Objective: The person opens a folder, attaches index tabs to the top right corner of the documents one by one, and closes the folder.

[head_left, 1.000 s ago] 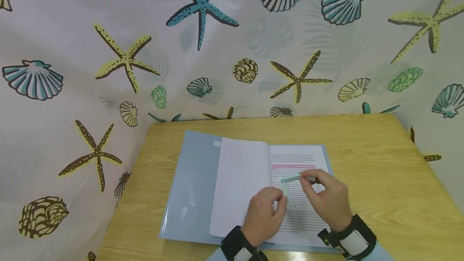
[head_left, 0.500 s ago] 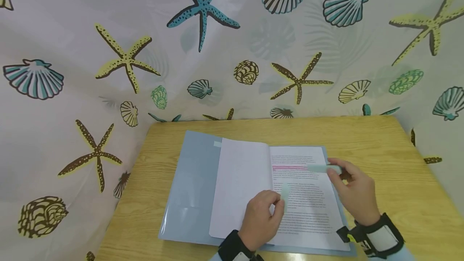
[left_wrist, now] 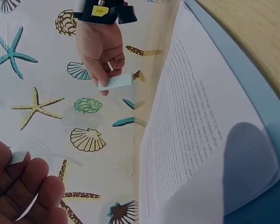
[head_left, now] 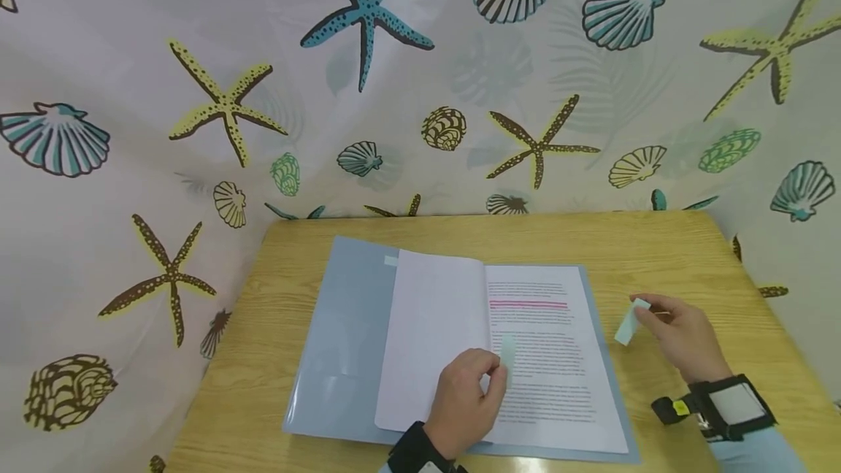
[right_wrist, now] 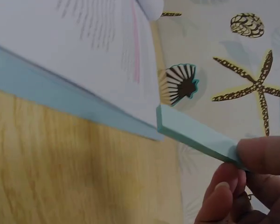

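Note:
My left hand (head_left: 465,398) pinches a single pale green sticky note strip (head_left: 508,352) between thumb and forefinger, over the printed page (head_left: 552,378). Two pink lines (head_left: 528,305) mark the page's upper part. Off to the right of the folder, above the table, my right hand (head_left: 688,338) holds a narrow pad of pale green sticky notes (right_wrist: 196,133) by one end. The pad's layered edge shows in the right wrist view. Both pieces match in colour. The page belongs to a stack in an open blue folder (head_left: 338,334), whose left leaf is turned over and blank.
The folder lies on a wooden table (head_left: 663,254). A small pale label (head_left: 390,260) sits near the top of its left cover. Behind and beside the table hangs a white cloth (head_left: 394,115) printed with shells and starfish. Each wrist wears a black strap (head_left: 729,407).
My right hand has drawn the pad away from the left hand's strip, rightward across the page and past the folder's edge. The left hand stays nearly in place with the strip.

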{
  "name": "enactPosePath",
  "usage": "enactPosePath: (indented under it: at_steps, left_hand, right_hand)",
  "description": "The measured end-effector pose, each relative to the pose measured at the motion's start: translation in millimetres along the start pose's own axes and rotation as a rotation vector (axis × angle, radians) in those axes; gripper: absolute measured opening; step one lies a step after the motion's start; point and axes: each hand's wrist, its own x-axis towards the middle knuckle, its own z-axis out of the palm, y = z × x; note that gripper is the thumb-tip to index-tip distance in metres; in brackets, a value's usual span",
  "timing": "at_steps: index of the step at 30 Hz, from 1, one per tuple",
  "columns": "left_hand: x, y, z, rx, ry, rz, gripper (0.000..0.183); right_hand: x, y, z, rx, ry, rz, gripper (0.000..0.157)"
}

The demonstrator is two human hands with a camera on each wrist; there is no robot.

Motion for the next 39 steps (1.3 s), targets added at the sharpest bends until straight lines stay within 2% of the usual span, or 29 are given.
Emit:
enactPosePath:
  at_steps: [3, 7, 10, 19, 29, 34, 36, 39]
  left_hand:
    - [-2.8, 0.0, 0.7, -0.002, -0.005, -0.002, 0.016]
    - [-5.9, 0.1, 1.8, -0.006, -0.01, -0.005, 0.016]
    - [-7.5, 0.3, 2.2, -0.003, -0.012, 0.0, 0.016]
    - [-11.1, 0.3, 1.8, -0.007, -0.017, 0.0, 0.016]
    - [-11.5, -0.5, 2.5, -0.008, -0.028, -0.029, 0.017]
    - [-11.0, -0.4, 0.7, -0.012, -0.025, -0.037, 0.018]
    - [-10.1, -0.5, 0.0, -0.028, -0.017, -0.036, 0.018]
    - [-7.5, -0.2, 0.3, -0.063, 0.003, -0.028, 0.018]
  right_hand:
    - [3.9, 15.1, 3.0, -0.054, -0.084, 0.003, 0.039]
    - [9.0, 30.0, 8.8, -0.135, -0.115, -0.039, 0.033]
    - [12.3, 35.1, 11.5, -0.196, -0.104, -0.055, 0.03]
    - [18.3, 47.5, 15.9, -0.278, -0.096, -0.027, 0.029]
    - [23.7, 57.9, 21.1, -0.287, -0.035, -0.019, 0.031]
    - [19.8, 42.3, 19.3, -0.22, -0.002, -0.012, 0.039]
    - [14.3, 24.5, 20.9, -0.156, -0.004, -0.023, 0.039]
    - [0.6, -14.7, 27.1, 0.021, -0.09, -0.053, 0.039]
